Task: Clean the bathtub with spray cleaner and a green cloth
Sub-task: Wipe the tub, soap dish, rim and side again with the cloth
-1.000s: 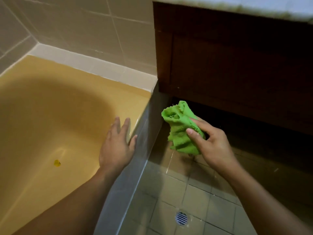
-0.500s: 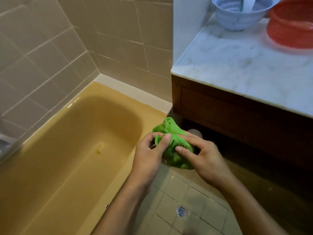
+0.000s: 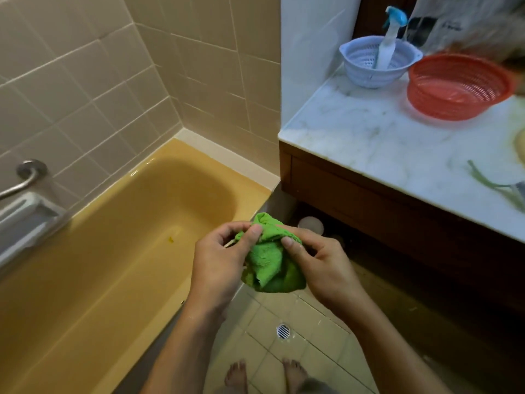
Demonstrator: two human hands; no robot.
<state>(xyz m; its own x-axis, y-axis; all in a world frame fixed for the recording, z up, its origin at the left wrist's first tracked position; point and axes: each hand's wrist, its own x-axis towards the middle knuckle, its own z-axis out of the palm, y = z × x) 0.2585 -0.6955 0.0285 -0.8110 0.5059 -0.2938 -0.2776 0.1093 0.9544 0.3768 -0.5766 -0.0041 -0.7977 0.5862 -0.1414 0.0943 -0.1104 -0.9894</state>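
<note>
Tiled bathroom; yellow bathtub [image 3: 119, 251] left of the hands, marble tabletop [image 3: 397, 155] up to their right. Left hand [image 3: 218, 265] and right hand [image 3: 321, 265] both pinch a bunched green cloth [image 3: 270, 263] between them, above the tub's edge. Spray bottle [image 3: 389, 44] stands in a white colander [image 3: 377, 64] on the tabletop.

A home bathroom. A yellow bathtub [image 3: 113, 251] fills the lower left, set against beige tiled walls [image 3: 85, 89] with a metal grab rail [image 3: 25, 177] at the left edge. A round drain [image 3: 283, 331] sits in the tiled floor [image 3: 306, 314] at bottom centre. A marble worktop [image 3: 383, 143] on a wooden cabinet [image 3: 369, 200] stands at the right.
</note>
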